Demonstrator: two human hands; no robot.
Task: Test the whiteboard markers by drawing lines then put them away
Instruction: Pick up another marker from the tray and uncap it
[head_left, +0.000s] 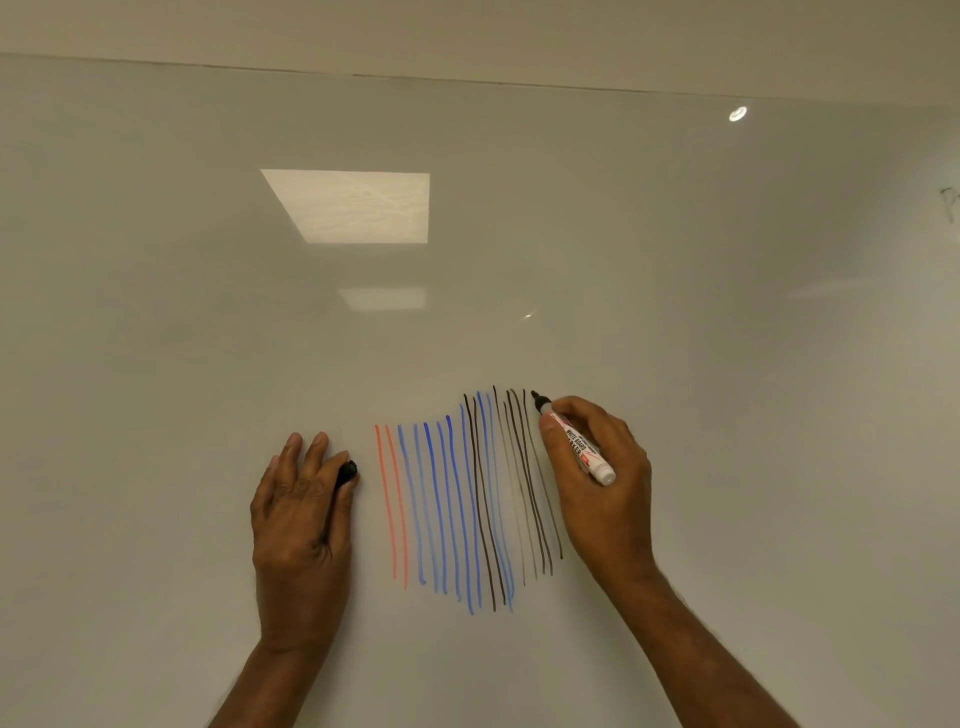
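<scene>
A whiteboard marker (574, 441), white-barrelled with a printed label and a black tip, is gripped in the right hand (602, 467), the fingers being closed around the barrel. The tip is directed up and to the left and lies at the upper end of the rightmost black line; whether it actually touches the surface cannot be told. A black cap (347, 473) is pinched between the thumb and forefinger of the left hand (301, 514), whose remaining fingers are extended flat against the whiteboard (156, 364).

Between the two hands a band of roughly vertical test lines is seen. Two red lines (392, 504) stand at the left, followed by a group of blue lines (441, 509), and then by black lines (524, 488) at the right, with some blue and black strokes interleaved where the groups meet. Several black strokes appear faint and thin.

The glossy board surface fills nearly the whole view. A bright rectangular reflection (353, 205) is seen in its upper part, left of centre, and a small round reflection (737, 113) far to the upper right. Faint writing (950, 202) is cut off at the right edge and cannot be read.
</scene>
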